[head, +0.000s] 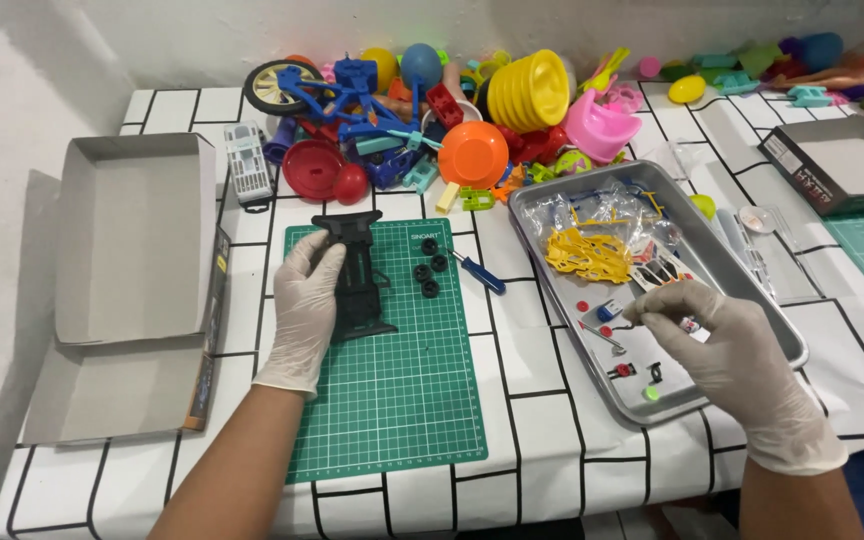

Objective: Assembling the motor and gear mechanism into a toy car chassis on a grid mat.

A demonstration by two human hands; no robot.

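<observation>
One head-worn view looks steeply down and forward from the near edge over the surface (552, 420), close enough to fill the frame, with the mat (392, 400) left, tray (552, 215) right, wall far.

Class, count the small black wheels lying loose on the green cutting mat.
4: small black wheels lie clustered on the green cutting mat, right of the black chassis under the left hand. Others may be hidden.

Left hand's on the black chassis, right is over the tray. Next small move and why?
Probably close the right hand fingertips on one small part in the metal tray and carry it to the black chassis. The left hand steadies that chassis on the green mat, and the right hand looks empty.
</observation>
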